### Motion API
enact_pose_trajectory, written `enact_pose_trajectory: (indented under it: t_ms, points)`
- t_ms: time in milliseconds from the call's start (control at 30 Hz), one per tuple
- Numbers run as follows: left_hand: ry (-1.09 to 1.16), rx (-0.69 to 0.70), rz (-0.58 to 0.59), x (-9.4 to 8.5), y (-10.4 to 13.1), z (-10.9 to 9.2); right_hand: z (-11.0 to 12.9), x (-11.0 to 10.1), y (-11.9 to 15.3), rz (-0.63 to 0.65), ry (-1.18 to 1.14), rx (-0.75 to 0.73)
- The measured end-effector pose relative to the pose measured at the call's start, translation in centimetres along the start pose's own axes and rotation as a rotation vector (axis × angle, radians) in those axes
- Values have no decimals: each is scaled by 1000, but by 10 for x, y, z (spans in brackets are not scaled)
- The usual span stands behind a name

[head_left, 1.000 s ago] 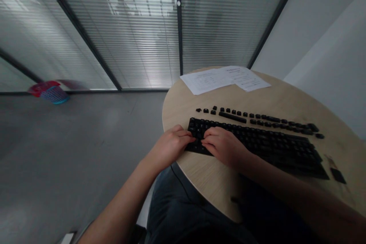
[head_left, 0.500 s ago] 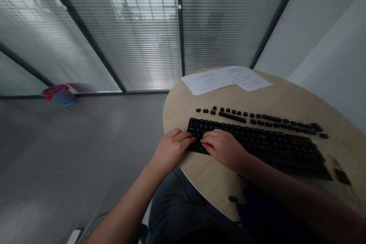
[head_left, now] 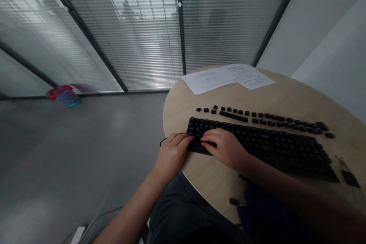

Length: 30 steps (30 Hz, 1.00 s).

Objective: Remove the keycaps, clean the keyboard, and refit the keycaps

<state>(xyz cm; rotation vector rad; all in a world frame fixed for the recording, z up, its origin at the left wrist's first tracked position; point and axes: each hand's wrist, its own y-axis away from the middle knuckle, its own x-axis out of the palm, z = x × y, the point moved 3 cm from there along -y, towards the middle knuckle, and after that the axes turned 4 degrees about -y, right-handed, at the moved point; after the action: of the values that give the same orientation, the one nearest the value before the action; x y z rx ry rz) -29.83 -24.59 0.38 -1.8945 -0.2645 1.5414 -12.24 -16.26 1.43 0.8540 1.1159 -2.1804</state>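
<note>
Black keyboard (head_left: pixel 265 145) lies across the round table (head_left: pixel 280 99), its left end at the table's near-left edge. Your left hand (head_left: pixel 173 152) grips that left end, fingers curled around it. Your right hand (head_left: pixel 224 148) rests on the left-side keys, fingers bent, grasping nothing I can see. Row of loose keycaps (head_left: pixel 263 117) just behind the keyboard; paper sheets (head_left: pixel 227 77) at the far edge.

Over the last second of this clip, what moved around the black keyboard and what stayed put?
Little changed. The left hand slid slightly toward the person at the left end of the black keyboard, and a thin black cable loop now shows beside it at the edge of the round wooden table. The right hand stayed on the keys. The row of loose black keycaps and white paper sheets kept their places.
</note>
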Motion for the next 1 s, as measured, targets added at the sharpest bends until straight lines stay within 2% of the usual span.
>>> enact_pose_trajectory:
  t_ms: [167,300,467,767,1000]
  points:
    - [38,54,29,-2,-1,2,-4,-2,2,-68,-56,2]
    - [51,72,87,-5,-6,2,1,0,1,-13,20,-42]
    - [16,66,115,1,-6,3,8,4,-3,84,106,-86]
    - [65,24,-2,8,5,3,9,3,-4,142,133,-68]
    - [81,-12,-153,5,15,3,-3,1,4,17,24,-8]
